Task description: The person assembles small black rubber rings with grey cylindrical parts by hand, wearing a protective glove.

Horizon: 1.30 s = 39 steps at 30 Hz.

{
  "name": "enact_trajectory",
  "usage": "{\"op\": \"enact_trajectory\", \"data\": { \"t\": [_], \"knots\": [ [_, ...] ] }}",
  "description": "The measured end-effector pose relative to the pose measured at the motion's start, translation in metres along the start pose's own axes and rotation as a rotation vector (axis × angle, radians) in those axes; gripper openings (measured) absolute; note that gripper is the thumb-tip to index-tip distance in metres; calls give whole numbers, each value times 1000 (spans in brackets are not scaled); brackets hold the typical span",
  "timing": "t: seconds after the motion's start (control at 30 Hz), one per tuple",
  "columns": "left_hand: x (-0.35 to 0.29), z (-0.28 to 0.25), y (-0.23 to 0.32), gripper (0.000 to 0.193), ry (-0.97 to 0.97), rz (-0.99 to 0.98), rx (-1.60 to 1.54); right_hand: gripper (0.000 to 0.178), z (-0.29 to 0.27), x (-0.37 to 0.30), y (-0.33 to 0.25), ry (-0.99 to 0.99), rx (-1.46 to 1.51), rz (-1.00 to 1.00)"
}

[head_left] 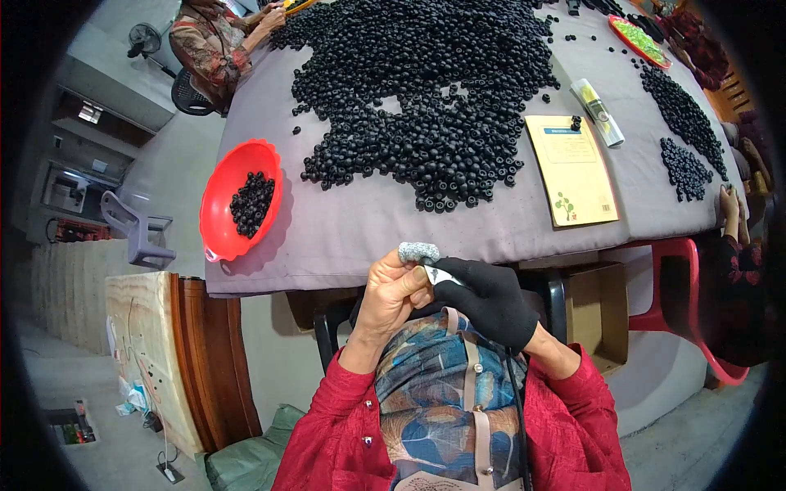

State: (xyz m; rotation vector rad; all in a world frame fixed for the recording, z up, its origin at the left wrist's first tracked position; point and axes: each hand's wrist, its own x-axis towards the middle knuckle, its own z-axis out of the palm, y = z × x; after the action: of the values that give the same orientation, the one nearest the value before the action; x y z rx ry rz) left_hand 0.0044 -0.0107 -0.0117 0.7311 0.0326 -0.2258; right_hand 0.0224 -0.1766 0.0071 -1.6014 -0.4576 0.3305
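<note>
Just below the near table edge, over the lap, both hands are together and touching. Left hand (393,296) bare, fingers curled into a loose fist, with a grey speckled cap on one finger (418,251) sticking up above the knuckles. Right hand (490,299) in a black glove, closed around a small blade (443,276); only its pale tip shows, pointing left toward the left thumb. Whether a bead is pinched inside the left fist, cannot tell; hidden by the fingers.

Big pile of black beads (426,90) lies straight ahead and up from the hands on the grey tablecloth (344,229), well apart from them. The pile spreads wide, long axis running roughly away from the person; its near fringe is closer to the left hand than the right. The beads are small, round, matte black, many with a centre hole.

Red bowl (219,196) with some beads sits at the left table edge, left hand side. Yellow booklet (571,168) and a white tube (598,113) lie to the right. Another person's sleeve (205,45) at the far left corner.
</note>
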Motion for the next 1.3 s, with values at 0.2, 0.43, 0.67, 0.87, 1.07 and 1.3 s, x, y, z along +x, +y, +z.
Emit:
{"op": "enact_trajectory", "data": {
  "t": [0.2,0.43,0.67,0.87,1.07,1.3],
  "knots": [
    [0,-2,2,16,-4,-9,2,31,1,1,1,2,-63,-20],
    [1,1,2,16,7,2,-7,29,2,2,-2,35,143,102],
    [1,2,-11,15,-17,22,223,31,2,15,-7,72,317,327],
    [5,3,-12,13,-13,-27,114,33,2,15,14,-45,263,204],
    [1,-6,-13,9,72,-47,-29,33,9,18,14,2,559,423],
    [4,-43,52,13,395,348,122,35,8,13,15,75,421,519]
  ]
}}
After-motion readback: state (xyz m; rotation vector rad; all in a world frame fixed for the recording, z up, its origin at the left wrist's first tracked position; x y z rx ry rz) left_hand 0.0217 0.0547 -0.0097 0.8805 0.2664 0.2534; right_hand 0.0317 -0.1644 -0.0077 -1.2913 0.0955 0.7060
